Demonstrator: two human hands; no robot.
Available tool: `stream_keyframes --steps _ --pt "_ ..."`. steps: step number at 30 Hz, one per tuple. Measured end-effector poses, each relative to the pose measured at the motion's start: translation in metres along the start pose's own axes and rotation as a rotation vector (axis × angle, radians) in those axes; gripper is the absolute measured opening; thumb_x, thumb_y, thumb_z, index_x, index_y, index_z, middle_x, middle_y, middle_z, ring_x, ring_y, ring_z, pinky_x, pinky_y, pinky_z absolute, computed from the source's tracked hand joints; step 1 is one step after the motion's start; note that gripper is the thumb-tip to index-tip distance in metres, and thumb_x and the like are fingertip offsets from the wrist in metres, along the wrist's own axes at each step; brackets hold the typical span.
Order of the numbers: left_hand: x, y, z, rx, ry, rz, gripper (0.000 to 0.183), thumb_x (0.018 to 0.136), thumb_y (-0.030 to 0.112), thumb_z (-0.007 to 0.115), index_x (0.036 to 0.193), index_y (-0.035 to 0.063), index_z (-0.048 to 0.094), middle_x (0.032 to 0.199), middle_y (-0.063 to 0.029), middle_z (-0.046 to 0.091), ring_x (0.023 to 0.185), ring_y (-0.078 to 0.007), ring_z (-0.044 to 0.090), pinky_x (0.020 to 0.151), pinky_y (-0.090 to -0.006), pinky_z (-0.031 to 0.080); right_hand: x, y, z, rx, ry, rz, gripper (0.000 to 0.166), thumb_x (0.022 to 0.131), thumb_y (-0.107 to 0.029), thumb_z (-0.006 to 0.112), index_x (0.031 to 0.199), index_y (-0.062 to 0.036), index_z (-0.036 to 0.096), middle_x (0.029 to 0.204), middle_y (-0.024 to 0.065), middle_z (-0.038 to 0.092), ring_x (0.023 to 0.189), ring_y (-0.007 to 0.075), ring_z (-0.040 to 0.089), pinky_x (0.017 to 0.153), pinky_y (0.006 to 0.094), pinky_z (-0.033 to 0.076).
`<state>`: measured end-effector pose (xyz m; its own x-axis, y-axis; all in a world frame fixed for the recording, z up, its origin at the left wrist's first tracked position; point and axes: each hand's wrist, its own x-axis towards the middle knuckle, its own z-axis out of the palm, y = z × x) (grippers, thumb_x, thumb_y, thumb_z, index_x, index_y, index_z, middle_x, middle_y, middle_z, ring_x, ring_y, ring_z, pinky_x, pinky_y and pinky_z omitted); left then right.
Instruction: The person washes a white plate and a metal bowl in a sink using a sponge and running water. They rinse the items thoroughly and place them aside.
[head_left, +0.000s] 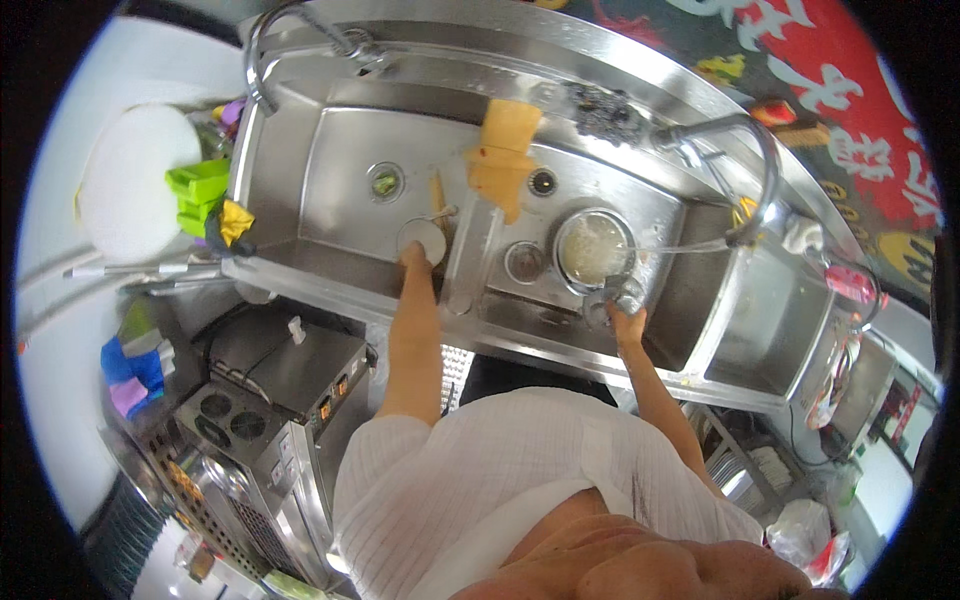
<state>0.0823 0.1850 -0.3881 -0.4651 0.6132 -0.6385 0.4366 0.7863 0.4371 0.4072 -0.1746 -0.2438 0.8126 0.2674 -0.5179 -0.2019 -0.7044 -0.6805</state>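
Note:
My left hand (414, 256) grips the near edge of a white round dish or lid (424, 237) low in the left sink basin (337, 150). A wooden-looking stick (438, 191) lies just beyond the dish. Over the middle basin, my right hand (630, 321) holds a shiny grey object (625, 291), too blurred to name exactly. Close to it is a metal bowl (595, 251) of cloudy water, with a stream of water (675, 247) running into it from the right faucet (772, 165). A smaller round bowl (525, 262) stands left of the metal bowl.
A yellow cloth (506, 150) drapes over the divider. Dark mesh-like material (604, 112) lies on the back ledge. The left faucet (259, 64) arches over the far left corner. Green plastic bins (196, 195) hang left. Kitchen equipment (292, 367) stands below left; a third basin (772, 330) is right.

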Motion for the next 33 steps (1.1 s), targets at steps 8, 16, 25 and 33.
stream_keyframes --steps 8,16,25,33 --pt "-0.172 0.169 0.017 -0.078 0.279 1.239 0.027 0.078 0.008 0.059 0.104 0.0023 0.053 0.092 -0.0149 0.053 0.090 -0.0356 0.052 0.082 -0.0447 0.040 0.018 0.039 -0.028 0.090 0.062 0.155 0.045 0.066 -0.021 0.076 0.105 -0.0015 0.065 0.097 0.0122 0.068 0.089 0.0261 0.064 0.084 0.0389 0.048" --pt "-0.292 0.039 0.159 0.924 -0.846 1.579 0.025 0.078 0.011 0.059 0.101 0.0048 0.065 0.102 -0.0187 0.064 0.089 -0.0355 0.063 0.075 -0.0470 0.050 0.010 0.037 -0.057 0.298 0.015 0.166 0.024 0.074 -0.003 0.068 0.097 -0.0039 0.063 0.088 0.0003 0.063 0.077 0.0121 0.058 0.069 0.0280 0.046" --pt "-0.315 -0.032 0.228 1.521 -0.914 1.686 0.019 0.080 0.008 0.058 0.095 0.0078 0.071 0.095 -0.0117 0.068 0.089 -0.0279 0.066 0.071 -0.0399 0.054 -0.009 0.009 -0.085 0.407 -0.010 0.157 0.020 0.076 -0.003 0.068 0.096 -0.0039 0.064 0.086 0.0007 0.063 0.078 0.0120 0.058 0.070 0.0277 0.045" --pt "-0.390 0.028 0.191 0.833 -0.871 1.508 0.012 0.083 0.010 0.054 0.076 0.0018 0.060 0.071 -0.0187 0.061 0.069 -0.0367 0.061 0.060 -0.0445 0.045 -0.004 0.012 -0.113 0.083 0.106 -0.357 0.039 0.070 0.001 0.063 0.109 -0.0034 0.056 0.097 0.0171 0.063 0.089 0.0328 0.063 0.079 0.0359 0.048"
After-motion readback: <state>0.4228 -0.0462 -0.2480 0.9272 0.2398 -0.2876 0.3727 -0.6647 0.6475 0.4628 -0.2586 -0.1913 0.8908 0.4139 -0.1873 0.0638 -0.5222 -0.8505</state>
